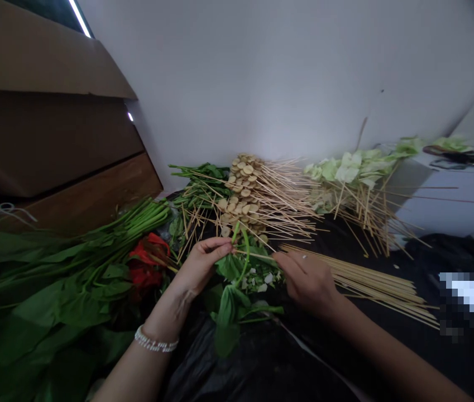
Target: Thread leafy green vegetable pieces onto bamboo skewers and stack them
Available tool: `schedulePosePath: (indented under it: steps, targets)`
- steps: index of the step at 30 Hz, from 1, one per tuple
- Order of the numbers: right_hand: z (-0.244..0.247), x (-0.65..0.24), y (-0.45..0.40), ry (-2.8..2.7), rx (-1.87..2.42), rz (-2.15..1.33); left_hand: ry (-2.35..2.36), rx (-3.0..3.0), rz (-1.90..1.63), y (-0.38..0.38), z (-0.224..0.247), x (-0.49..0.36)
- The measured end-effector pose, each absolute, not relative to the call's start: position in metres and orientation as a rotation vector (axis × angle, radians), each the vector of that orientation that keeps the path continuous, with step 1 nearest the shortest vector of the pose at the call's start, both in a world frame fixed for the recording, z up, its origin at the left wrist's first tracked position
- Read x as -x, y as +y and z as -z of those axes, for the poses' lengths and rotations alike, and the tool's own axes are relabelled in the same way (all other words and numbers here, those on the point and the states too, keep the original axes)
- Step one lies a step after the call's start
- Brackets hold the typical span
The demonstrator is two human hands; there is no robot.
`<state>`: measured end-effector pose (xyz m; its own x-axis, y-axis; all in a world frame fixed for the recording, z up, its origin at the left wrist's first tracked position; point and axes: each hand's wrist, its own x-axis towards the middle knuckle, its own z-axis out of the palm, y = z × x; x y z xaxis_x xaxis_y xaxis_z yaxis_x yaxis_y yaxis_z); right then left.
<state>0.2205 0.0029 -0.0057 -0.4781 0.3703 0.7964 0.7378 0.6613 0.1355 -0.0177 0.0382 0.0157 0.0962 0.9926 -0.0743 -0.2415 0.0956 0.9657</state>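
Note:
My left hand [207, 259], with a beaded bracelet on the wrist, pinches a leafy green vegetable [229, 307] by its bent stem. The leaves hang below the fingers. My right hand [310, 282] is closed on a thin bamboo skewer [257, 255] that points left. The skewer's tip reaches the stem at my left fingertips; whether it has pierced the stem I cannot tell. Under and between the hands lie loose leaves and pale cut bits [267, 279]. Beside my right hand rests a bundle of bare skewers [381, 282].
Skewered pale round slices [243, 190] lie piled at the back, between skewered greens [203, 184] and skewered cabbage-like leaves [358, 167]. Long-stemmed greens [81, 268] and a red bag [148, 259] fill the left side. A cardboard box [48, 134] stands behind. Black plastic [287, 363] covers the front.

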Motion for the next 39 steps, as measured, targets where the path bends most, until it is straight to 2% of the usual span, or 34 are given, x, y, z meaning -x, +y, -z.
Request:
schedulePosePath:
  steps: [8,39]
  targets:
    - [0.018,-0.216,0.004,-2.165,1.006,0.569,0.945,-0.86,-1.191,0.037,-0.016,0.014]
    - [0.023,-0.214,0.003,-2.19,1.033,0.483,1.147,-1.013,-1.211,0.037,-0.015,0.016]
